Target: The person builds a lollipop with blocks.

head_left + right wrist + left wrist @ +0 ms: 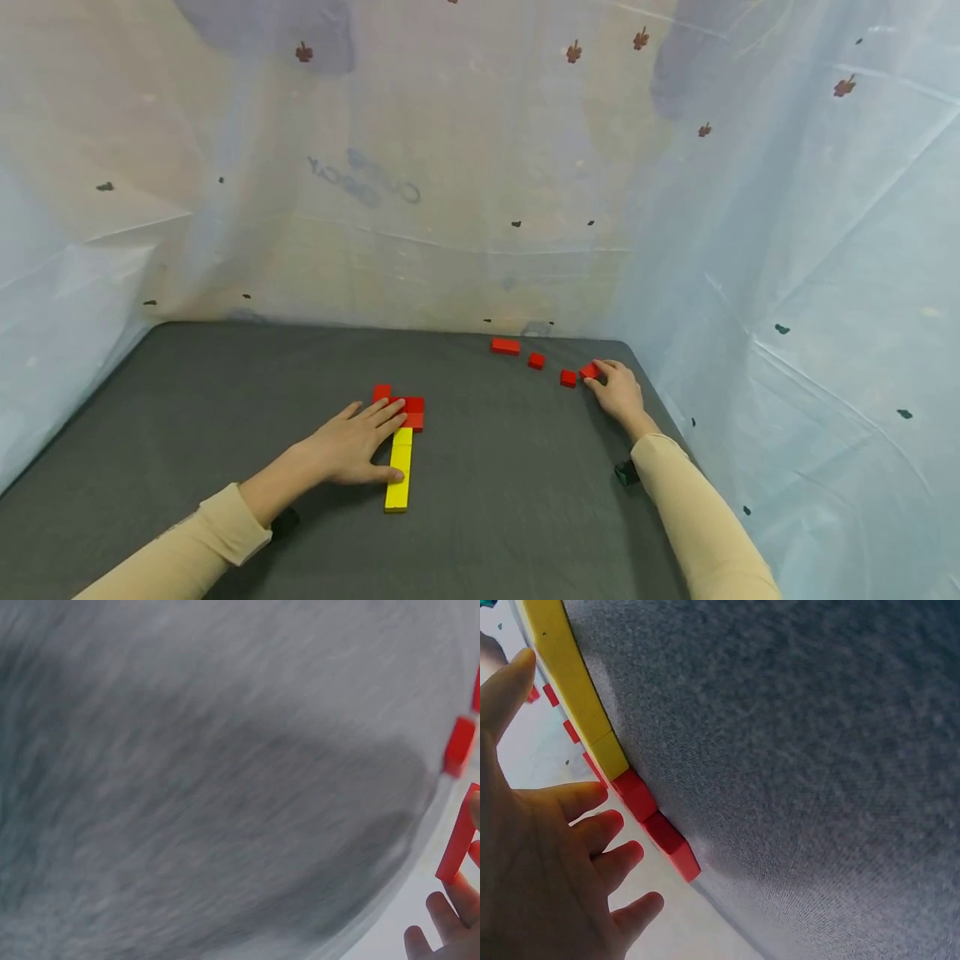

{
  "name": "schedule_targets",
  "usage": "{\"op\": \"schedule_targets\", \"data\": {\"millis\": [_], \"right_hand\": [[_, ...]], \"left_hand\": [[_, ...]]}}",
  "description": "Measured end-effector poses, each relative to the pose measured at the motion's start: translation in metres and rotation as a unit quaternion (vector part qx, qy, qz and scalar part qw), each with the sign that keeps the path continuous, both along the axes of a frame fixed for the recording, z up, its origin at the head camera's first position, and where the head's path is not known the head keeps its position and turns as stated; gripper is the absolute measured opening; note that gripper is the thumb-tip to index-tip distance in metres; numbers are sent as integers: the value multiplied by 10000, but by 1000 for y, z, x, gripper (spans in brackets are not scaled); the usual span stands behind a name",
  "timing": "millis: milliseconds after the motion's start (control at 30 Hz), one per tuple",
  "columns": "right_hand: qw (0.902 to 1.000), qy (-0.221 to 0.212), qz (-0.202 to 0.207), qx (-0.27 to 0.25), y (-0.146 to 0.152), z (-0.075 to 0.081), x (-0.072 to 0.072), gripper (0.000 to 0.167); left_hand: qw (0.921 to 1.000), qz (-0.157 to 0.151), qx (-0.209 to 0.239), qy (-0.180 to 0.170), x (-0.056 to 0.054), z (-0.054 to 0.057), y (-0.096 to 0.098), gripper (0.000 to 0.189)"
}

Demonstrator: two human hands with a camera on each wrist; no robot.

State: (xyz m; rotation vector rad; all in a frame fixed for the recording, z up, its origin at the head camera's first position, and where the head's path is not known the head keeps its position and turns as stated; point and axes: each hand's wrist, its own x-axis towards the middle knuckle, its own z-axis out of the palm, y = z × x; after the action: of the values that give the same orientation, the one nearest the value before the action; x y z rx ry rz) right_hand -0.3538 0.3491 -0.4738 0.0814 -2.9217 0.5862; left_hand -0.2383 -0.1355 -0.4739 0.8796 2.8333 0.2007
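The left hand (348, 447), fingers spread, lies over a red cluster (416, 407) at its two o'clock and a yellow strip (402, 456) at three; loose red blocks (536, 361) precede the right hand (621, 395), pinching a red piece (588, 372) at ten.

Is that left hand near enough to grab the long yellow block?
Probably yes: the left hand is right by the long yellow block, its thumb reaching over it in the head view, and no other block lies on top to get in the way.
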Motion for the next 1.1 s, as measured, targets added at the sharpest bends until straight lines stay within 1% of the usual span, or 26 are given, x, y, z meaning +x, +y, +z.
{"op": "schedule_targets", "data": {"millis": [167, 333, 500, 733, 833, 1100], "right_hand": [[9996, 135, 219, -130, -26, 9, 0, 56], [9970, 251, 697, -212, -57, 16, 2, 56], [9907, 448, 1276, -134, -88, 20, 6, 57], [9780, 453, 2030, -172, -124, 17, 13, 57], [9733, 430, 2248, -178, -136, 14, 16, 58], [9623, 86, 2713, -156, -166, 10, 23, 56]], "left_hand": [[10000, -74, 35, 13, 0, -1, 0, 99], [9999, -107, 20, -20, -1, -1, 0, 100], [9999, -116, -6, -28, -3, -1, 0, 101], [9997, -204, -37, -154, -7, -3, -2, 102], [9996, -190, -25, -218, -8, -4, -1, 101], [9995, -35, -151, -268, -7, -3, 0, 101]]}}
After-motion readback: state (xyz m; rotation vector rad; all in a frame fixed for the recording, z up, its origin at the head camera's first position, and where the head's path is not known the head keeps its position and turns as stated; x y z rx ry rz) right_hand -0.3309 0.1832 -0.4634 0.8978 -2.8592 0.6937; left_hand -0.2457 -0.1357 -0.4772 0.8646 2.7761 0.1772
